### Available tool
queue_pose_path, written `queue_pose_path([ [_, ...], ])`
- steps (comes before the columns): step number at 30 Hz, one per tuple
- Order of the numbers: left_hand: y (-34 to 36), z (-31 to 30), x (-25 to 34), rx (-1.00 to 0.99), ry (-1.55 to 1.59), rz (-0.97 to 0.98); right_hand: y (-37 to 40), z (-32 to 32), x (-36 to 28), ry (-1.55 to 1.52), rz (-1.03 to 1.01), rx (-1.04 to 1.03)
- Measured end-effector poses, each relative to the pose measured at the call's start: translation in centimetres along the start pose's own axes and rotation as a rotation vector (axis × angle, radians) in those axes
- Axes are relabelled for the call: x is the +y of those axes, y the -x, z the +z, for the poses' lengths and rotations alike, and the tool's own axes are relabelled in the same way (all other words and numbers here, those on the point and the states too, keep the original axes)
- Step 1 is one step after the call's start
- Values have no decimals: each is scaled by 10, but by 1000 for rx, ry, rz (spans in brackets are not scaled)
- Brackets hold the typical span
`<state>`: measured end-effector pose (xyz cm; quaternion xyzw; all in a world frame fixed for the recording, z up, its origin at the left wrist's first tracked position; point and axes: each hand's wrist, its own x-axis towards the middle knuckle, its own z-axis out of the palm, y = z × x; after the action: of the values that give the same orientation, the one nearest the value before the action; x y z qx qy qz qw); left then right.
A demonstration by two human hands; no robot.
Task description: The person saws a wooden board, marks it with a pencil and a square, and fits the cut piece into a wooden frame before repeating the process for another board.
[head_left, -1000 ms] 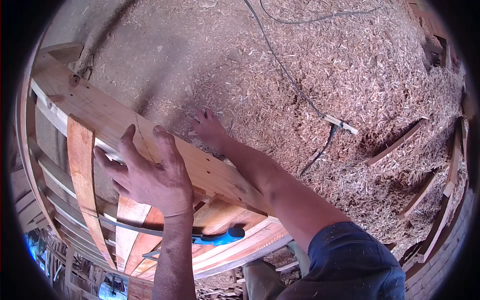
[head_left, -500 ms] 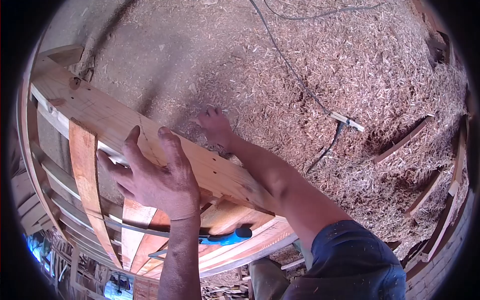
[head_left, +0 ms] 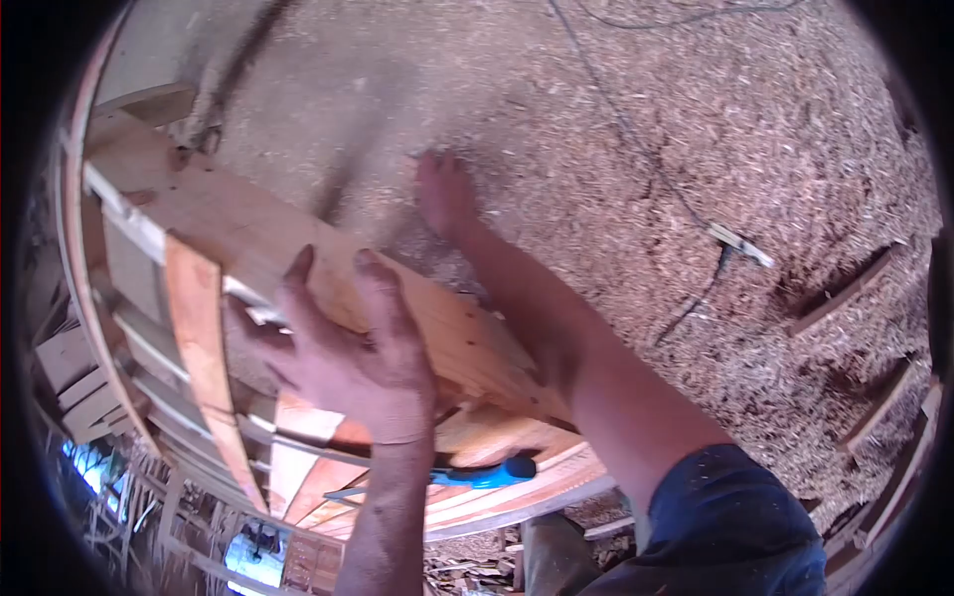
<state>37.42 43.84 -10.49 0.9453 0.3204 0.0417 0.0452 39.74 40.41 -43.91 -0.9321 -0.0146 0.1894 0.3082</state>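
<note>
My left hand point(head_left: 343, 353) is open over the long pale plank point(head_left: 248, 223), with its fingers spread across the plank's near side. Beyond the far edge, my right hand point(head_left: 445, 199) reaches out over the dusty floor, blurred but with fingers apart and nothing visible in them. The right forearm crosses over the plank's near end. Below the plank is a curved framework of wooden strips, including an upright slat point(head_left: 199, 328) left of my left hand. A blue-handled tool point(head_left: 487, 472) lies on the boards, partly hidden behind my left wrist.
Wood shavings point(head_left: 616, 169) cover the floor to the right. A dark cable point(head_left: 631, 129) runs across them to a small pale wooden piece point(head_left: 740, 244). Loose timber strips point(head_left: 845, 290) lie at far right. Stacked boards point(head_left: 75, 372) stand at far left.
My right hand has moved farther out from the plank's edge, over the floor. The whole view has shifted, so the plank and tool appear farther right. My left hand stays over the plank.
</note>
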Motion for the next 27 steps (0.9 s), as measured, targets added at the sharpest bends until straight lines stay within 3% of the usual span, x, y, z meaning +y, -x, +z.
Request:
queue_pose_path([
  [7,2,0,7,-24,-15,-51,2,-40,-4,-136,52,-350],
  [13,-1,1,1,-12,-56,-53,-47,-102,31,-268,176,411],
  [18,-2,1,3,-39,-35,-80,-87,-102,78,-256,508,262],
  [23,-4,-2,8,-106,-62,-173,-61,-125,86,-403,451,215],
  [27,-7,6,-7,-71,-104,-125,-10,-158,89,-493,338,33],
])
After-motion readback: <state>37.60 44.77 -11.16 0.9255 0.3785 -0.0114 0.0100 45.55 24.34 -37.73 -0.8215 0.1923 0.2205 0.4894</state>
